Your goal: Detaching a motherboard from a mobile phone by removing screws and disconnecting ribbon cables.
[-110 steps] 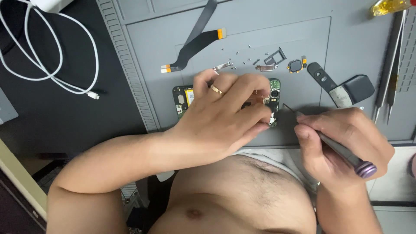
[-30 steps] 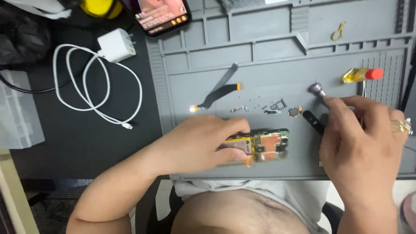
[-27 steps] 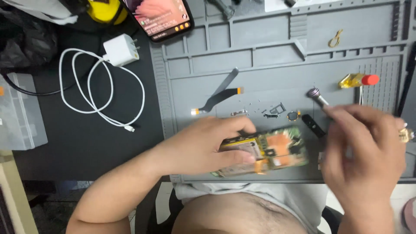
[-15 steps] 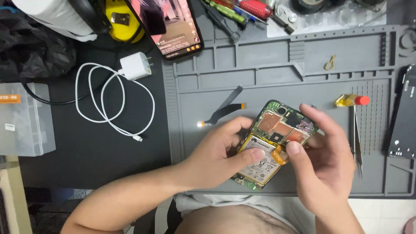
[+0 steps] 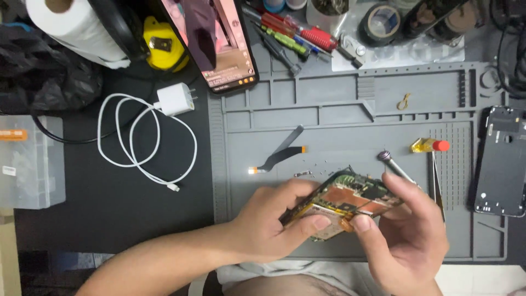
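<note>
Both hands hold the opened phone (image 5: pixel 350 203) above the grey mat (image 5: pixel 329 120) — long axis running from 8 to 2 o'clock, camera end toward 2. Left hand (image 5: pixel 274 225) pinches the lower end; right hand (image 5: pixel 408 241) grips the upper end and a screwdriver (image 5: pixel 395 167) — tip hidden.

You are at a phone-repair bench: a grey silicone repair mat (image 5: pixel 339 115) with moulded compartments covers the dark table, screwdrivers (image 5: pixel 290 33) and a roll of tape (image 5: pixel 381 22) lie along its top edge, and a loose flex cable (image 5: pixel 279 156) and black back cover (image 5: pixel 501 161) rest on it.
</note>
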